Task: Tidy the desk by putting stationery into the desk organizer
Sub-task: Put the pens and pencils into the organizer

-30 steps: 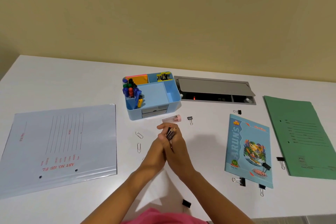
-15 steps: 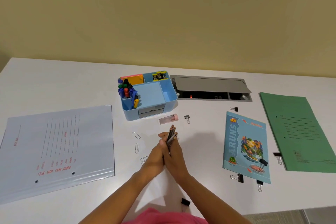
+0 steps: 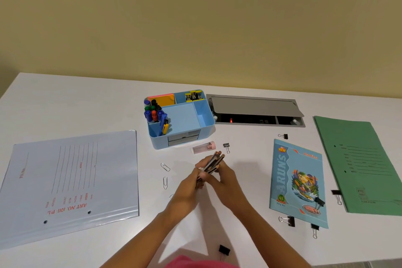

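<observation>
Dark pencils [image 3: 214, 162] in a tight bundle, bare ends toward the blue organizer [image 3: 157, 136], sit clutched in the left hand [image 3: 189, 187] and right hand [image 3: 226, 180], lower halves hidden.

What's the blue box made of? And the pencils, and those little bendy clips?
The desk organizer looks like plastic: smooth, matte light blue, rounded moulded corners. The pencils seem wooden: pale round ends under dark paint. The paper clips look like thin bent metal wire, silvery.

1 pink-capped tube [image 3: 201, 149] and 1 binder clip [image 3: 226, 145] lie on the bare desk [image 3: 250, 159] before the organizer [image 3: 158, 138].
</observation>
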### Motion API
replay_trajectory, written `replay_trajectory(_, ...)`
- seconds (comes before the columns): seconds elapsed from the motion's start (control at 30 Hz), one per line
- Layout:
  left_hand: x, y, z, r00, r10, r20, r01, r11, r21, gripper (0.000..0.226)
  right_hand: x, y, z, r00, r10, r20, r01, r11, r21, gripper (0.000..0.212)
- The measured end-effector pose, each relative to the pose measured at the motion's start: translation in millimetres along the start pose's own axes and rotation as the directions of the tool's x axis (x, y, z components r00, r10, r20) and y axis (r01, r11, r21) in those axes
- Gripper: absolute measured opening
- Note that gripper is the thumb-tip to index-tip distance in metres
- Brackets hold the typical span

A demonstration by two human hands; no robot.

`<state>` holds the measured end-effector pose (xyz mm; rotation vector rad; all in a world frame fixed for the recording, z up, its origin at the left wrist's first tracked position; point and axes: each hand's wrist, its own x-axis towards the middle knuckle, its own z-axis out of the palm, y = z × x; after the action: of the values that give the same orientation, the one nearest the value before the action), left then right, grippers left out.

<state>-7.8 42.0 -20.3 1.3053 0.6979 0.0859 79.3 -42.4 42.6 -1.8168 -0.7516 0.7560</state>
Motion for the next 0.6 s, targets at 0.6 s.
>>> replay_trajectory(0.6, 7, 18, -29, 0.97, 0.194, 0.148, -0.244, 0.751, 0.613, 0.043, 19, -44, -72, 0.978, 0.106, 0.178, -0.102, 0.994, -0.032, 0.019)
